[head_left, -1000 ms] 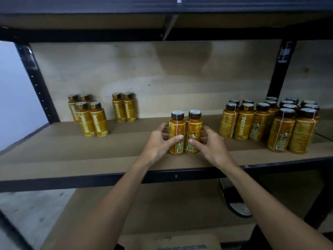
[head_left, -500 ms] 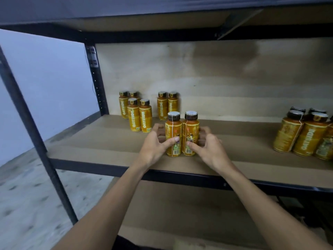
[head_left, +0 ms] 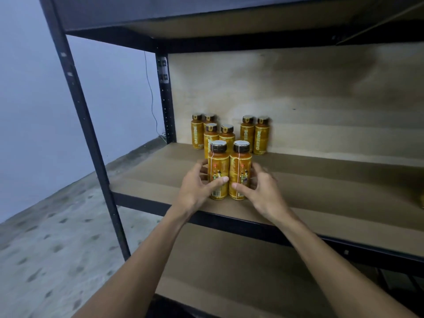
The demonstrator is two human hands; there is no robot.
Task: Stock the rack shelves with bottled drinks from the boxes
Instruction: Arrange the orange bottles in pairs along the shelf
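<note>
Grip: left hand [head_left: 195, 191] and right hand [head_left: 263, 193] curl round two orange dark-capped bottles [head_left: 239, 166] upright on shelf [head_left: 321, 191]; six more bottles [head_left: 260, 138] behind.

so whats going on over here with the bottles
A person is stocking a rack shelf with orange drink bottles. The left hand grips the left bottle and the right hand grips the right bottle. The pair stands upright, side by side, near the front edge. Six more bottles stand behind them near the back left corner.
</note>
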